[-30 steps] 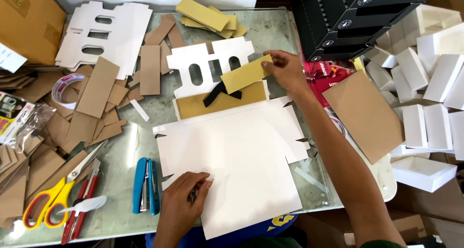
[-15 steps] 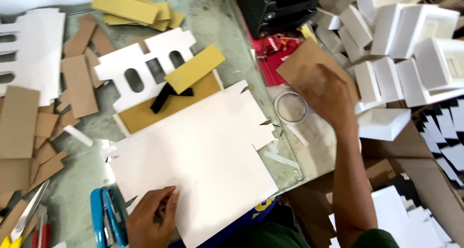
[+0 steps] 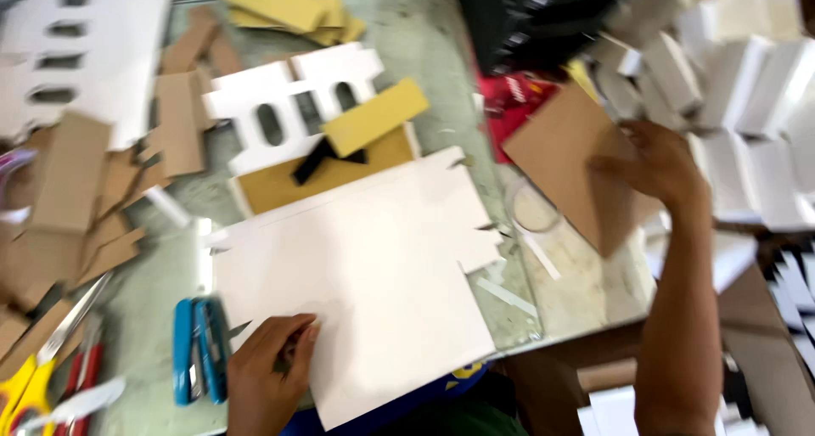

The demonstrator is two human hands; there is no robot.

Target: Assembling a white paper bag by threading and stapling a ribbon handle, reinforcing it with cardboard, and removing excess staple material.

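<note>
Two bare hands were seen over a cluttered glass-topped surface (image 3: 441, 54). The left hand (image 3: 267, 376) was laid flat near the lower edge of a large white die-cut sheet (image 3: 365, 266), its fingers (image 3: 297, 334) curled loosely and pressed on the sheet; whether anything small was pinched under them could not be told because of blur. The sheet was spread across the middle of the surface, with its near corner hanging over the front edge.

The right hand (image 3: 658, 164) was raised at the right side, and its fingers were closed on the far edge of a brown cardboard panel (image 3: 564, 164). The panel was held tilted, above the right edge of the surface and clear of the white sheet.

A blue stapler (image 3: 199, 351) was lying just beside the left hand. Scissors with yellow handles (image 3: 25, 385) were placed at the lower left corner. Behind the white sheet, a yellow cardboard strip (image 3: 373, 118) was resting on a white cut-out piece with oval holes (image 3: 289, 113), over a mustard-coloured board (image 3: 340, 177). Brown cardboard offcuts (image 3: 76, 198) were heaped at the left. White folded boxes (image 3: 747, 88) were stacked at the right, beyond the held panel. A red packet (image 3: 518, 105) was lying near the panel's upper corner.
</note>
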